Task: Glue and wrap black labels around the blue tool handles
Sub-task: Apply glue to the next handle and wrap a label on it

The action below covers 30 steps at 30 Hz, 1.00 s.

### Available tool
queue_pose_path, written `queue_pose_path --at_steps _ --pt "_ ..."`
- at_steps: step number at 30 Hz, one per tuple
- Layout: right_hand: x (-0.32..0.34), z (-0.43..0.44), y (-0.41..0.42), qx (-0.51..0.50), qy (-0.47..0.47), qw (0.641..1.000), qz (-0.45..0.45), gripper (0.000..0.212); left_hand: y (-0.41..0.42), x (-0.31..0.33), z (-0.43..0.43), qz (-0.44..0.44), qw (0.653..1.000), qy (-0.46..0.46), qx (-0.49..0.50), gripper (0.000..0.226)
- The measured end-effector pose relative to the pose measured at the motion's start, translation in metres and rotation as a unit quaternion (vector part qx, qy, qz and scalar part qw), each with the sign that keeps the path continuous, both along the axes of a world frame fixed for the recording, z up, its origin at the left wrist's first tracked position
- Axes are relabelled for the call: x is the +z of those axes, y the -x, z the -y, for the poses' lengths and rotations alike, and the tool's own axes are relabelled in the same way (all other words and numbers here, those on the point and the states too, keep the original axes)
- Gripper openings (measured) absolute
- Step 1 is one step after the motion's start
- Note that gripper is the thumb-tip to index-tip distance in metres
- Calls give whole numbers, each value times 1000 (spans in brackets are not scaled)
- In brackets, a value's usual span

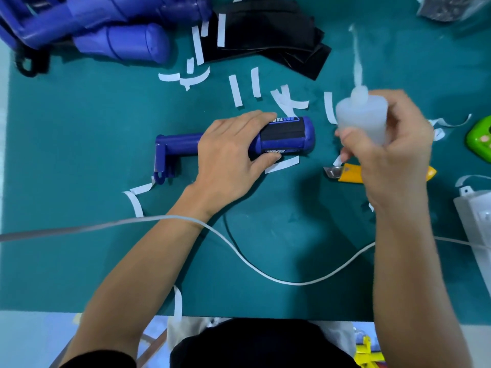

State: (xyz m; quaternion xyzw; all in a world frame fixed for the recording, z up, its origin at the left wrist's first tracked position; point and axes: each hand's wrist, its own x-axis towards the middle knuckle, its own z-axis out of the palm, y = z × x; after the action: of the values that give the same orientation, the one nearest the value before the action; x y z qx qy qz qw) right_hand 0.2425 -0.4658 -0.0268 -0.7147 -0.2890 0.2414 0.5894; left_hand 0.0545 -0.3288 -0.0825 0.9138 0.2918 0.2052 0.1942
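Note:
A blue tool handle (183, 144) lies across the middle of the green mat (79, 261), its thick end pointing right. A black label (283, 134) is wrapped round that thick end. My left hand (228, 158) grips the handle from above, fingers and thumb around the labelled part. To the right, my right hand (390, 155) holds a translucent white glue bottle (361, 115) upright, its long nozzle pointing away from me; the bottle is blurred. A stack of black labels (268, 35) lies at the back centre.
More blue handles (106, 27) are piled at the back left. White backing strips (236, 90) are scattered over the mat. A yellow utility knife (348, 172) lies under my right hand. A white cable (252, 264) crosses the front. A green object (479, 139) sits at the right edge.

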Motion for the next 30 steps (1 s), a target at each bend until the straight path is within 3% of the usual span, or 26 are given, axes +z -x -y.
queue_pose_path --at_steps 4,8,11,13,16,17,22,26,30 --pt "-3 8 -14 -8 -85 989 -123 42 0 -1 0 3 1000 -4 2 57" --pt "-2 11 -18 -20 -115 953 -280 14 0 -2 0 8 1000 -3 5 57" --pt "-2 9 -15 -43 -104 936 -333 31 0 -2 1 12 1000 -6 6 57" --pt "-2 8 -13 -46 -91 936 -337 32 -1 -2 1 11 1000 -3 5 58" --pt "-2 7 -7 -27 -122 936 -330 12 0 -2 0 10 1000 1 7 58" --pt "-3 6 -5 -23 -144 931 -336 16 0 -2 0 9 1000 2 8 58" --pt "-5 -1 2 -107 -177 893 -399 9 0 0 1 10 1000 2 10 58" --pt "-3 -2 5 -149 -145 905 -371 19 0 -1 1 12 1000 1 11 57" --pt "-1 -4 11 -121 -153 933 -303 13 0 -1 2 11 1000 2 8 58"
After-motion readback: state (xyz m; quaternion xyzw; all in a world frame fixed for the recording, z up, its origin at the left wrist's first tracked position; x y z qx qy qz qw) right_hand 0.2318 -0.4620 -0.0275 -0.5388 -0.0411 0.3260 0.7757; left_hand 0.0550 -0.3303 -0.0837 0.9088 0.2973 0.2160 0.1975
